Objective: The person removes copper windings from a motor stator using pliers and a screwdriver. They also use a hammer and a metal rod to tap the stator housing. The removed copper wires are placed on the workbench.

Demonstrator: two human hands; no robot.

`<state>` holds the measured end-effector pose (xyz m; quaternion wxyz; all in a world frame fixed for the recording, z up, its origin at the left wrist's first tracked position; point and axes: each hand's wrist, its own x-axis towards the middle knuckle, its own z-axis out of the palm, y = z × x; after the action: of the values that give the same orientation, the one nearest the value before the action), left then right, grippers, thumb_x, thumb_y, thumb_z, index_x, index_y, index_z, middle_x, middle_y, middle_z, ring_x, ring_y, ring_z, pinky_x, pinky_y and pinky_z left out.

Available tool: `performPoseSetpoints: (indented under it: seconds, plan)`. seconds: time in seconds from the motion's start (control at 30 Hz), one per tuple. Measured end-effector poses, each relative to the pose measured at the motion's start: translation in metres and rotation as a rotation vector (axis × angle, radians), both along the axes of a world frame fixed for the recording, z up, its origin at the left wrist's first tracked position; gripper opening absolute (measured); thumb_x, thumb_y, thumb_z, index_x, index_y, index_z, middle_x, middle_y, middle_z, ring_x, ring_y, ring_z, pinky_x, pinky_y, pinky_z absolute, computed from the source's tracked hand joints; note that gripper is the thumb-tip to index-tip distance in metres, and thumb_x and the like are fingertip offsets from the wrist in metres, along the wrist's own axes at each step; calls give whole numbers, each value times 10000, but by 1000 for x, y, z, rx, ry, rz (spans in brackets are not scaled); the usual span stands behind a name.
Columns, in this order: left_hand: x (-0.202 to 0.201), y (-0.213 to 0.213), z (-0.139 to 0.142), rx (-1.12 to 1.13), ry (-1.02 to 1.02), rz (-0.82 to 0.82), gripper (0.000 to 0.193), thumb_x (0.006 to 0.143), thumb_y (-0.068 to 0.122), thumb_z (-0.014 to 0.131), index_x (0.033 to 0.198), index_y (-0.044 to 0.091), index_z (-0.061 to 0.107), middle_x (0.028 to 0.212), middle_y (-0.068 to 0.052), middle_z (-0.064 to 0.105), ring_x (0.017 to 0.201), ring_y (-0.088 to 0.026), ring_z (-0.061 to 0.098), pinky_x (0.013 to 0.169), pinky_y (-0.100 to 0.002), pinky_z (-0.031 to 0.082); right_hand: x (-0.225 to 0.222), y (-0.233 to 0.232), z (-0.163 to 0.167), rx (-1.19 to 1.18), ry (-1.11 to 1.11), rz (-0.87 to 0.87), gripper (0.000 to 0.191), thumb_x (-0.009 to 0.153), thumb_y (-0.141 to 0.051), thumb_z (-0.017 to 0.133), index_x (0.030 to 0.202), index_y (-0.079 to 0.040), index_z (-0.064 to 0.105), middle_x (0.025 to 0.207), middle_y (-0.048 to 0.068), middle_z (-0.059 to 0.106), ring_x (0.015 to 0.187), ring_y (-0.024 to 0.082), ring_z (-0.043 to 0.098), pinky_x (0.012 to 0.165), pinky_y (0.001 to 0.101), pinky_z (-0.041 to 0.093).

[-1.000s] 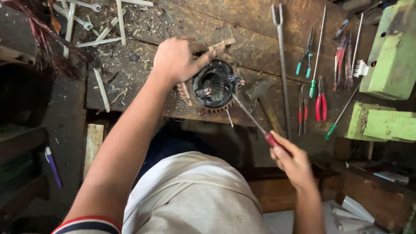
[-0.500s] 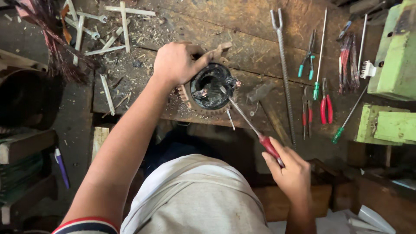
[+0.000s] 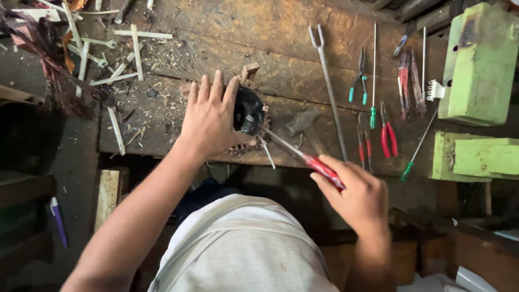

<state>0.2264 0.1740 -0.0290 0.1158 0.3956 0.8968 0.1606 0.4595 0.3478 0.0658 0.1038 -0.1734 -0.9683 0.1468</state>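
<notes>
Left hand [image 3: 208,116] spread flat on stator [image 3: 247,111], right hand [image 3: 357,192] clenched around screwdriver [image 3: 303,157], shaft slanting up-left, tip inside the core.

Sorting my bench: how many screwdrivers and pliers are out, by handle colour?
Red-handled screwdriver, in right hand: 1
Green-handled screwdrivers: 2
Red-handled pliers: 2
Teal-handled pliers: 1
Total: 6
</notes>
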Motion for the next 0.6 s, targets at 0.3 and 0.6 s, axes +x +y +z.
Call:
performPoseSetpoints:
  seconds: [0.3, 0.6]
  plan:
    - [6, 20, 5, -34, -55, -5, 1173, 625, 642, 860, 1528, 80, 364, 1500, -306, 395, 1338, -513, 441, 1125, -533, 357, 54, 34, -41, -285, 12, -49, 395, 828, -238, 834, 1181, -93, 732, 1047, 132, 769, 876, 248, 754, 739, 335, 584]
    - [7, 44, -2, -214, 21, 6, 1053, 680, 703, 765, 1541, 194, 437, 1575, -189, 433, 1172, -431, 651, 987, -488, 537, 110, 152, -123, -399, 150, -461, 382, 921, -241, 783, 1265, -91, 711, 983, 121, 780, 828, 159, 709, 764, 296, 555]
